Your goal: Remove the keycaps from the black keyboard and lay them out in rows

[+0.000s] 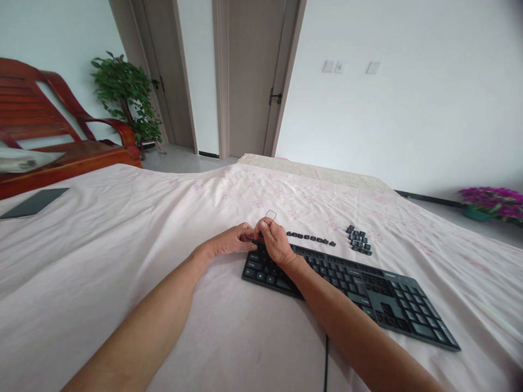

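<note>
A black computer keyboard [382, 302] lies at a slant on the bedsheet, with keycaps off its top row, navigation block and arrow keys. Over its upper left corner, my right hand [275, 239] is closed around a small tool with a thin wire loop [271, 214], which looks like a keycap puller. Against the right hand's fingertips is my left hand [237, 239], fingers bent in and thumb at the keyboard's corner. What its fingers pinch is hidden. Beyond the keyboard are a row of loose keycaps [312, 238] and a cluster of keycaps [359, 242].
The pale floral sheet [163, 218] has folds at left. A dark flat tablet-like object [35, 202] lies at the far left. A black cable [326, 362] runs toward me. Beyond are a wooden bench [41, 120], a green plant [126, 98], doors and purple flowers [492, 201].
</note>
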A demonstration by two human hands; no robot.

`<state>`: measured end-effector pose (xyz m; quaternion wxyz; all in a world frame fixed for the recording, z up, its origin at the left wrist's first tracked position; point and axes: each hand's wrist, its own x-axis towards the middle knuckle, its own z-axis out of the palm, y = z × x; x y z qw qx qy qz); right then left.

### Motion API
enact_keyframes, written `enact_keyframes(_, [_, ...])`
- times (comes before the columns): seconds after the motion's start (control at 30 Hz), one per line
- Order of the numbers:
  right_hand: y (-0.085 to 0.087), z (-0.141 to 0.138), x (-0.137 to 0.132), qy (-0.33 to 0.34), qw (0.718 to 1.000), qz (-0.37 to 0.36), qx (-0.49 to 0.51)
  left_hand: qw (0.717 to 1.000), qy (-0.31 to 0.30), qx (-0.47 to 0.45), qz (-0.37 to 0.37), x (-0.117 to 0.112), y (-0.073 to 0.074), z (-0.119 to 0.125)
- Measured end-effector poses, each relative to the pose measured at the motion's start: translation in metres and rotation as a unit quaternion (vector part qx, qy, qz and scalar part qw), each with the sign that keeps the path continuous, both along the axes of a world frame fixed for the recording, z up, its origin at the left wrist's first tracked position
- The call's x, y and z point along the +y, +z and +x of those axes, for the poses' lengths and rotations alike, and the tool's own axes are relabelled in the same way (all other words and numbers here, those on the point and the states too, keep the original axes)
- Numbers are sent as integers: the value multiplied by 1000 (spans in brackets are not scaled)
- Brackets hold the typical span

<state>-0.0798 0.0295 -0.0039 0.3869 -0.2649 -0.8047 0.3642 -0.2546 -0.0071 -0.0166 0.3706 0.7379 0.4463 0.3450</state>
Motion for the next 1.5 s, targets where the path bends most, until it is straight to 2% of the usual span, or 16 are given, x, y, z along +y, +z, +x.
enact_keyframes(0.17, [-1,2,-5,-13,1000,24,7,993,83,25,82,1,-13,13])
enact_keyframes(0.33, [-2,5,-8,-35,998,39,40,987,97,30,124,-2,-13,25])
enact_keyframes(0.47, [-1,6,-9,-39,997,20,60,987,118,19,103,-2,-12,25])
enact_keyframes(0.7, [2,6,-7,-31,997,14,62,988,132,-14,78,2,-20,20])
enact_keyframes(1.1, [-1,6,-10,-68,989,110,75,974,218,-27,61,9,-27,21])
enact_keyframes(1.3, [13,12,-9,-132,969,207,-5,962,234,-143,7,10,-27,24])
enact_keyframes(1.4, [18,12,-4,-147,966,183,-106,951,242,-191,-16,10,-24,27])
enact_keyframes(1.5, [18,10,1,-156,957,152,-191,945,249,-211,-3,9,-18,30])
